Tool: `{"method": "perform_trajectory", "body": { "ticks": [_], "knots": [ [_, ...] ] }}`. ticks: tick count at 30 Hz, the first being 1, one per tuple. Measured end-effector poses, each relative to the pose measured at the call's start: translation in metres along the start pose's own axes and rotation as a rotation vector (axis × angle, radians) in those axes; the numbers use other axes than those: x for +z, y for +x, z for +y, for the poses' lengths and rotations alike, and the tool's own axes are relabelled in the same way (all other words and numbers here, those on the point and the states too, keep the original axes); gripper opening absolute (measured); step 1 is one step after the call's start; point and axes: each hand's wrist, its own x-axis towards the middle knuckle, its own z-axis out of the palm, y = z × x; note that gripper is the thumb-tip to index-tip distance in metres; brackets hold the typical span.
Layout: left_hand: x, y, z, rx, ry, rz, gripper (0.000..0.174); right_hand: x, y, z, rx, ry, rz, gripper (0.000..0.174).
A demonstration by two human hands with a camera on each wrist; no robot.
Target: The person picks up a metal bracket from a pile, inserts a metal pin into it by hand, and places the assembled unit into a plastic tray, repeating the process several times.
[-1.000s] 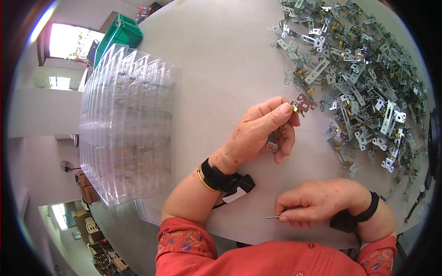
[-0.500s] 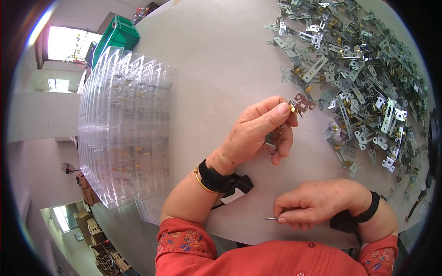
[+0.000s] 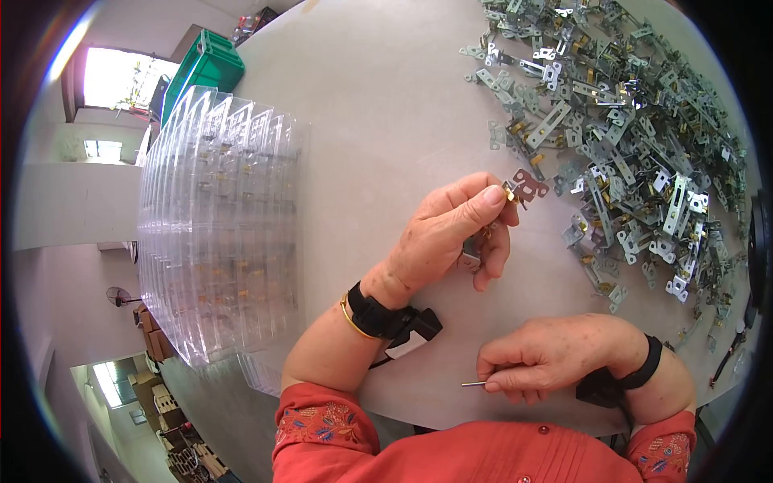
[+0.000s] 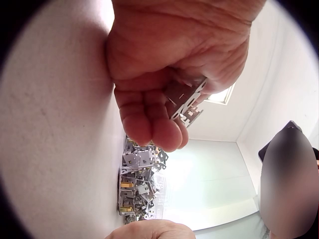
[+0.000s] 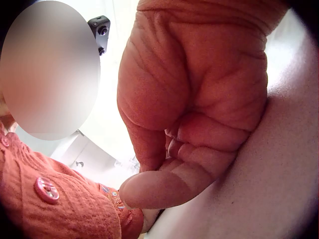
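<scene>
My left hand (image 3: 455, 221) pinches a metal bracket (image 3: 529, 187) with a brass-coloured part between thumb and forefinger, beside the pile of metal parts. In the left wrist view the bracket's flat plate (image 4: 187, 99) shows along the palm, and the lower fingers curl in under it. Close to the table's near edge, my right hand (image 3: 555, 354) holds a thin metal pin (image 3: 473, 384) by the fingertips, its end pointing left. The right wrist view shows the curled fingers (image 5: 199, 169) of that hand, which hide the pin.
A large heap of metal brackets (image 3: 620, 145) spreads over the right side of the table (image 3: 386, 97). Clear plastic trays (image 3: 225, 225) with small parts inside stand stacked at the left. Behind them is a green crate (image 3: 205, 68). A black cable (image 3: 729, 358) lies at the right edge.
Both hands keep their holds on the bracket and the pin, with almost no movement. The head view has shifted slightly.
</scene>
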Motion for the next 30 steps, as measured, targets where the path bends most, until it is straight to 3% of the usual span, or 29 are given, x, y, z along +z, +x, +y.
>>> {"method": "perform_trajectory", "body": {
  "ticks": [7, 9, 16, 19, 22, 24, 25, 27, 30],
  "knots": [
    [0.0, 0.0, 0.002, 0.008, -0.005, -0.019, 0.037, 0.003, 0.0, 0.001, 0.001, -0.022, 0.02, 0.026],
    [0.0, 0.0, 0.001, 0.022, -0.026, -0.004, 0.036, 0.002, 0.0, 0.002, -0.08, -0.138, 0.032, 0.026],
    [-0.001, 0.003, -0.005, 0.111, -0.138, 0.006, 0.031, 0.018, 0.003, 0.0, 0.077, -0.137, 0.093, 0.026],
    [-0.006, 0.002, -0.008, 0.16, -0.131, 0.014, 0.03, 0.029, 0.001, -0.01, -0.008, -0.247, 0.163, 0.025],
    [-0.005, 0.001, -0.008, 0.192, -0.128, 0.019, 0.03, 0.04, -0.004, -0.027, -0.062, -0.178, 0.359, 0.02],
    [-0.006, -0.001, -0.006, 0.208, -0.134, 0.012, 0.03, 0.041, -0.008, -0.037, -0.23, -0.238, 0.727, 0.015],
    [-0.005, -0.001, -0.006, 0.202, -0.102, 0.035, 0.03, 0.04, -0.011, -0.041, -0.223, -0.249, 0.742, 0.015],
    [-0.006, -0.001, -0.008, 0.211, -0.074, 0.047, 0.03, 0.033, -0.018, -0.044, -0.292, -0.184, 1.061, 0.012],
    [-0.007, 0.0, -0.011, 0.234, -0.098, 0.027, 0.03, 0.025, -0.019, -0.045, -0.368, -0.063, 1.241, 0.013]
  ]
}}
